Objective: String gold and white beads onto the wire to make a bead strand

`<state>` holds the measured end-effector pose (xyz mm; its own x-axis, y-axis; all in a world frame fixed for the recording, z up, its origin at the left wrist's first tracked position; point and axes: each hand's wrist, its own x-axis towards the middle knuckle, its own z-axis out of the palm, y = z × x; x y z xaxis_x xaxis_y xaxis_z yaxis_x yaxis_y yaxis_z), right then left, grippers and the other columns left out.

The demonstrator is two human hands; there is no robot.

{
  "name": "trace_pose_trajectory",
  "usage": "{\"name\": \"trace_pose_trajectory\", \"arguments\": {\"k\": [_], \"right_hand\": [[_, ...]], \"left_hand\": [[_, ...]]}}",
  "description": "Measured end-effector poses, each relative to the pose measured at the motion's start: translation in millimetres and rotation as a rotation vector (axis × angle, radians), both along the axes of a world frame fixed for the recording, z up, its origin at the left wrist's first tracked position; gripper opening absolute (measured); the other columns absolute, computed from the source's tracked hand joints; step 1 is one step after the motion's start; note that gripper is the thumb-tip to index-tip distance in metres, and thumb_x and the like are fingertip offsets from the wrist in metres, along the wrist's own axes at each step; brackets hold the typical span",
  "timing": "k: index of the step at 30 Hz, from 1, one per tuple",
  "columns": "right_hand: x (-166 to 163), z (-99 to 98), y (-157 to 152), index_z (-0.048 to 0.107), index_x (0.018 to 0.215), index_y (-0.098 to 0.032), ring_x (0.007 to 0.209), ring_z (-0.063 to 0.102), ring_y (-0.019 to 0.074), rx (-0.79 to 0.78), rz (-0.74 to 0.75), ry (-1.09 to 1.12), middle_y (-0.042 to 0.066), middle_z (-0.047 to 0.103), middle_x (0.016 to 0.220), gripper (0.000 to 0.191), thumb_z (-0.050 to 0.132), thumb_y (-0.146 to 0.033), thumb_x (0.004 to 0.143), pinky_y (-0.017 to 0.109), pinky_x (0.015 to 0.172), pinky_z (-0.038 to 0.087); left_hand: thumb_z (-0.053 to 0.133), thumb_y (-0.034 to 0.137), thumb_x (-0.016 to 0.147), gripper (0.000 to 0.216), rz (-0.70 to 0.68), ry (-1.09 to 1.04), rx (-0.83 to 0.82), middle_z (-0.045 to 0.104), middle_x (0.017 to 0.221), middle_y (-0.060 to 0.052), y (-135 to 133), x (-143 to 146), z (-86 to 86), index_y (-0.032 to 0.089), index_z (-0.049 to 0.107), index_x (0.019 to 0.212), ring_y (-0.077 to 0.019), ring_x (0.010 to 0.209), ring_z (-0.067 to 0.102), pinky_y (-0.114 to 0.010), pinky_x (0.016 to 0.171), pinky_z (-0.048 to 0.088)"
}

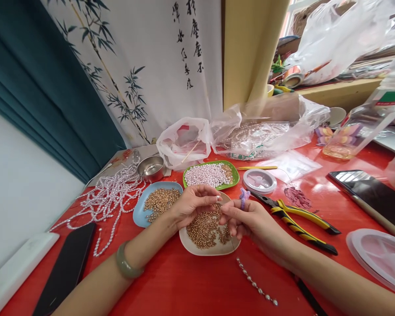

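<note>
1. Pearly white beads make up the short strand (pixel 256 281), the work in hand; in the head view it lies slantwise on the red table (pixel 184 285), just beside the near right side of the beige plate (pixel 202 251); a fine thread (pixel 232 242) appears to run from its upper end toward the right hand (pixel 242 215).
2. Left hand (pixel 197 202): thumb and forefinger meet, seemingly pinching a tiny white bead (pixel 219 198); right hand: thumb and forefinger close together, apparently on the thread, the other fingers curled; whether a needle is there is too small to tell.
3. Handling, as a judgement: the strand should be light and limp, its beads hard, smooth and slippery; the thread looks the weak part; best hold is a fingertip pinch on the thread just above the top bead, or on a bead itself.
4. Edges and room: both hands hover over the plate's gold beads (pixel 200 230), its rim near below them; the pliers (pixel 292 215) flank the right forearm, the blue plate (pixel 141 206) the left; red tabletop stretches between left forearm and strand, giving sideways room.
</note>
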<state>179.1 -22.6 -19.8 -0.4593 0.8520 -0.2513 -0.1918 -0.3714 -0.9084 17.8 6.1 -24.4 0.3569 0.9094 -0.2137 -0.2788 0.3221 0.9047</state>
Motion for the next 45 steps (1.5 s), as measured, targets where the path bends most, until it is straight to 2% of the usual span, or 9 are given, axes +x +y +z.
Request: {"name": "trace_pose_trajectory", "arguments": {"k": [16,24,35,45], "right_hand": [[-0.8,0.5,-0.1,0.058,0.06,-0.013,0.038,0.047,0.0021,-0.009,0.005,0.003,0.001,0.06,0.057,0.019,0.064,-0.03,0.069,0.012,0.035,0.037],[0.6,1.0,0.1,0.058,0.06,-0.012,0.037,0.045,0.0023,0.007,0.015,0.019,-0.003,0.054,0.044,0.022,0.065,-0.032,0.069,0.01,0.036,0.036],[0.3,-1.3,-0.2,0.058,0.06,-0.013,0.04,0.047,0.0022,0.002,0.007,0.043,0.0,0.058,0.055,0.022,0.067,-0.031,0.066,0.011,0.037,0.037],[0.4,-2.1,0.5,0.057,0.062,-0.013,0.039,0.047,0.001,0.001,0.012,0.05,-0.001,0.059,0.056,0.021,0.067,-0.03,0.068,0.01,0.036,0.037]], "left_hand": [[0.071,0.013,0.056,0.013,-0.017,0.036,0.036,0.063,0.065,-0.001,-4.1,2.0,3.6,0.012,0.065,0.067,-0.0076,0.059,0.056,-0.019,0.055,0.045],[0.071,0.014,0.057,0.013,-0.048,0.013,0.065,0.06,0.062,0.0,-2.8,1.5,4.2,0.01,0.063,0.066,-0.0063,0.056,0.054,-0.018,0.054,0.045],[0.071,0.014,0.057,0.012,-0.065,0.034,0.063,0.061,0.06,0.001,-2.0,1.9,3.3,0.01,0.062,0.065,-0.0061,0.055,0.054,-0.019,0.055,0.043],[0.072,0.014,0.057,0.014,-0.086,-0.042,0.061,0.063,0.064,0.0,-3.3,-0.3,2.4,0.011,0.065,0.068,-0.0068,0.057,0.056,-0.02,0.057,0.044]]}}
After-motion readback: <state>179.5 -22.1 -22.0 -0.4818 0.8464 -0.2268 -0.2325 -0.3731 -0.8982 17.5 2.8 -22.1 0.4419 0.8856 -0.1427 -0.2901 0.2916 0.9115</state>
